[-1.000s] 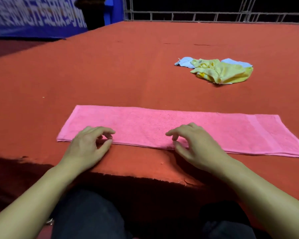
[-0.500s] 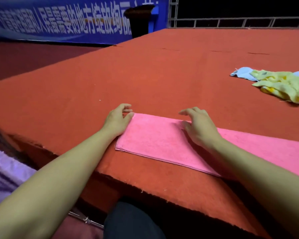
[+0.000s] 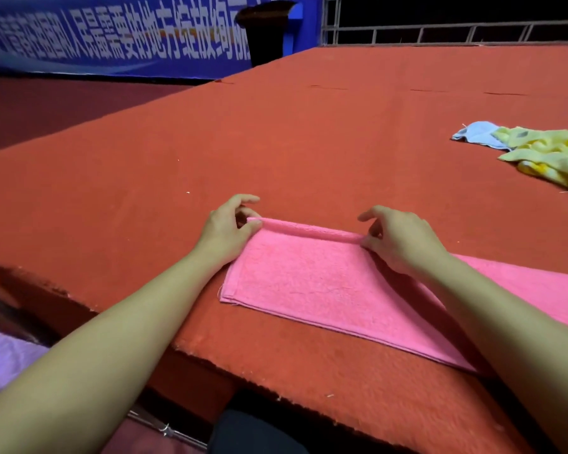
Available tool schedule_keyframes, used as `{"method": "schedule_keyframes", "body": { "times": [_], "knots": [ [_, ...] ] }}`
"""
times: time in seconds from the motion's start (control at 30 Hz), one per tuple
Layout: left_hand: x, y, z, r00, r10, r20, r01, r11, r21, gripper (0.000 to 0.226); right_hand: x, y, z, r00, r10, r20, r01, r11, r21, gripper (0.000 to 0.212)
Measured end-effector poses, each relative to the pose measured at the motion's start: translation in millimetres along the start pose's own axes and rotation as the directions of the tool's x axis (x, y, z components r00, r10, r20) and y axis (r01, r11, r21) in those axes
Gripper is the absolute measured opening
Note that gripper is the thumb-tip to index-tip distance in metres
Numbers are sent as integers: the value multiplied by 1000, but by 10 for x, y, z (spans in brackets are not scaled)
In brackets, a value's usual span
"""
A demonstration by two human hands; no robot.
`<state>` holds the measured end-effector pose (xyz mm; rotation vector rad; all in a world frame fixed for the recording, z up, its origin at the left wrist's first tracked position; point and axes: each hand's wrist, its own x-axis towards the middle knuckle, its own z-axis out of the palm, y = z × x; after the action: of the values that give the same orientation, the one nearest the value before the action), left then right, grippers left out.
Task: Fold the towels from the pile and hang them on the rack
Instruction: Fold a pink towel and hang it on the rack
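Pink towel (image 3: 312,283) looks soft and limp — I pinch its far edge with left hand (image 3: 225,232) and right hand (image 3: 402,239), near the red table (image 3: 276,152)'s front edge.

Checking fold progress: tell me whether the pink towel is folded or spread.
Folded lengthwise: doubled layers show at the pink towel end; both hands pinch its far edge.

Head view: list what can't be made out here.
- Pink towel: its right end runs off the frame edge, partly behind the right forearm.
- Yellow towel and blue towel: cut by the right edge, crumpled; no count possible.
- Rack: nowhere in the head view.
- Left hand and right hand pinch the towel's far edge; the fingers' tips are partly hidden behind it.
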<state>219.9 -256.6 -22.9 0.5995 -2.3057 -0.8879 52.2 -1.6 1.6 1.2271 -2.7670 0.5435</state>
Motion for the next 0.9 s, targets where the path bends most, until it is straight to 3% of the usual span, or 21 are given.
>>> {"method": "schedule_keyframes", "body": {
  "times": [0.1, 0.17, 0.47, 0.77, 0.9],
  "knots": [
    [-30, 85, -142, 1000, -15, -5, 14, 995, -97, 45, -62, -65, -153, 1000, -14, -5, 14, 975, 221, 40],
    [-112, 117, -260, 1000, -22, 0, 22, 993, -116, 50, -148, -117, -277, 999, -43, -30, 49, 963, 265, 42],
    [-923, 82, -591, 996, 15, 87, -10, 998, -57, 51, -962, -338, -271, 969, -243, 35, 227, 941, 251, 54],
    [-1220, 108, -580, 995, 30, 95, -29, 999, -13, 37, -1231, -285, -180, 974, -224, -20, 220, 931, 292, 47],
    [-1249, 92, -568, 984, 107, 141, -123, 986, 114, 40, -1313, -273, -181, 960, -270, 71, 249, 943, 223, 53]
  ]
}}
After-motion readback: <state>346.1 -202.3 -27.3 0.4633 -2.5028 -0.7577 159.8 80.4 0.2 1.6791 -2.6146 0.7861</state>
